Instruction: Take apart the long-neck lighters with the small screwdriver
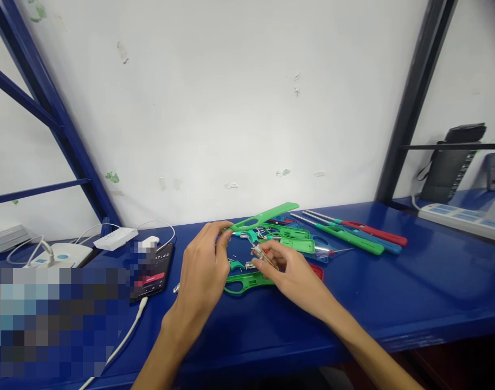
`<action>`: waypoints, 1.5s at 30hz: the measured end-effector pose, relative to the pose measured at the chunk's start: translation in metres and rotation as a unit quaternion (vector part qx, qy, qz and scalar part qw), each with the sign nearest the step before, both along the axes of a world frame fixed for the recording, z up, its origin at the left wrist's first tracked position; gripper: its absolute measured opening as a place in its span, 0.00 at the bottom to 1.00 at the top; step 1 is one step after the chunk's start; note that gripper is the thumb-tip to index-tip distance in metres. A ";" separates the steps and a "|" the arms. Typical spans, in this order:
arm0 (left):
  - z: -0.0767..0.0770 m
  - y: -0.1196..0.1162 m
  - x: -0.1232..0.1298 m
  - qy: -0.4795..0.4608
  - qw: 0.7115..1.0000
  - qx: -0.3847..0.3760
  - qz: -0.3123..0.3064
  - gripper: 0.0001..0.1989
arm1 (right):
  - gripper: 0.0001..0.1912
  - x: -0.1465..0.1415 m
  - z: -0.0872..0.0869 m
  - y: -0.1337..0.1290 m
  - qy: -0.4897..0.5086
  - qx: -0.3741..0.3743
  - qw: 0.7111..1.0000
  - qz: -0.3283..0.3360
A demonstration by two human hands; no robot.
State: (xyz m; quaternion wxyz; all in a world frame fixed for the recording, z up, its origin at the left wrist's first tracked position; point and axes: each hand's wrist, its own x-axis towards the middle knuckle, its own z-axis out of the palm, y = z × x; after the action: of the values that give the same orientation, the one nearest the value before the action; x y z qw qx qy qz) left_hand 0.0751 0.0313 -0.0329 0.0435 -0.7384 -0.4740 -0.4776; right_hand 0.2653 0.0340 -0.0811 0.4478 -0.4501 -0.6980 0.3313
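My left hand [204, 268] pinches one end of a green plastic lighter casing half [271, 214], which points away to the right, raised off the table. A small clear lighter fuel tank [267, 257] with a metal end is gripped by the fingers of my right hand [300, 273]. Below the hands lies another green casing half [247, 283], its hollow side up and partly hidden by my right hand. More green casing pieces [298, 240] and small teal and metal parts lie just behind. Part of a red casing [317, 272] shows beyond my right hand.
Three whole long-necked lighters, green [353, 237], blue [387, 245] and red [377, 232], lie to the right on the blue table [393, 292]. Near them is a screwdriver [326, 251]. A phone [160, 273], white cables and a power strip [64, 254] occupy the left.
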 end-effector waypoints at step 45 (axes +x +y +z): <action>0.001 -0.003 0.002 -0.008 1.000 -0.017 -0.006 0.10 | 0.11 -0.001 0.003 -0.003 0.116 -0.013 0.992 0.047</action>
State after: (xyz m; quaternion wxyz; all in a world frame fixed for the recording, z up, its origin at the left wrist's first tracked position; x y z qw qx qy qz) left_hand 0.0776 0.0288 -0.0315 0.0243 -0.7383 -0.4775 -0.4758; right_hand 0.2642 0.0315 -0.0782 0.5041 -0.3814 -0.6567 0.4112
